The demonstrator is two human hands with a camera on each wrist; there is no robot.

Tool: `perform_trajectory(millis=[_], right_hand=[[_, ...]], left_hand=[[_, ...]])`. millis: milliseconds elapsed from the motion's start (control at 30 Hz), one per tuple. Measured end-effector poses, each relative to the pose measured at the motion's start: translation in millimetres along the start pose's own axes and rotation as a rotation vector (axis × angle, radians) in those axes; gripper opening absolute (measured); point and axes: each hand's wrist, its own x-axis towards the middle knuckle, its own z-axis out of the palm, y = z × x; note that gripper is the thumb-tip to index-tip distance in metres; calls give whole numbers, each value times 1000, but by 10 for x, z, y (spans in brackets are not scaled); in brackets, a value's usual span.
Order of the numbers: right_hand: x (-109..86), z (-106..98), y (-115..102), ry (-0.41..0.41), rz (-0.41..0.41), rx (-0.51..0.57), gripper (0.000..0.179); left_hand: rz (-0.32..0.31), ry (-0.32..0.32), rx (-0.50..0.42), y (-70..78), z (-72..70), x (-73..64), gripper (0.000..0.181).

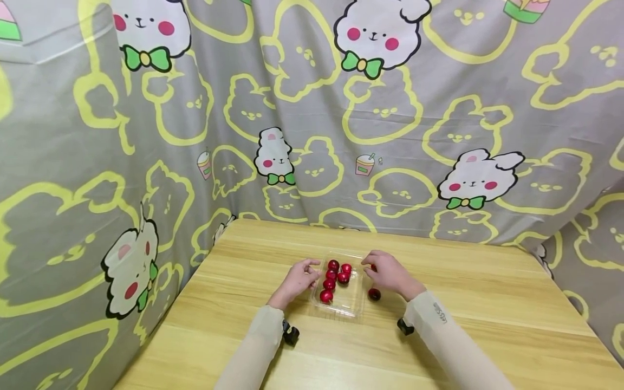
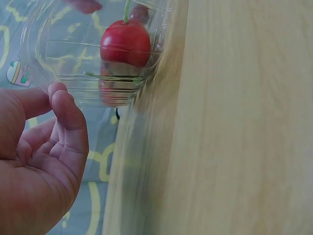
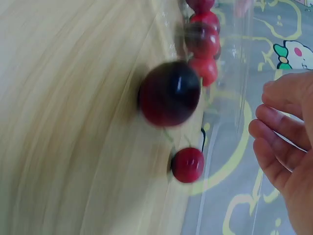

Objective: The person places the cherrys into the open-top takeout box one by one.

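A clear plastic box (image 1: 350, 302) stands on the table with several dark red cherries (image 1: 329, 284) inside, mostly along its left half. At its left side, my left hand (image 1: 298, 277) pinches the rim between thumb and fingertip, as the left wrist view shows. My right hand (image 1: 387, 271) hovers just right of the box, fingers loosely bent and nothing between them. Two loose cherries lie on the wood by it: a dark one (image 3: 171, 95) nearer me and a redder one (image 3: 188, 165) farther off, partly covered by the hand in the head view.
The light wooden table (image 1: 205, 325) runs back to a grey curtain (image 1: 312, 119) printed with cartoon animals, which also hangs along the left and right sides. Black wrist cameras sit under both sleeved forearms.
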Motion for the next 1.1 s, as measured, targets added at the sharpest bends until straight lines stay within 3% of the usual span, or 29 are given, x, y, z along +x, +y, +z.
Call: perform_trajectory(millis=[267,533,800,1100], right_hand=[[-165,-102,126,-85,-30,6,11],[-280,-59,205,-175,-54,37,7],[-368,42,221,-211,26,66,23],[-424,82,204,-236,10,94,33]], left_hand=[[5,4,4,21,-6,-1,36],[5,9,6,6,0,2,35],[-4,6,-2,21,5,4,35],[2,0,-12,17,20,14,36]])
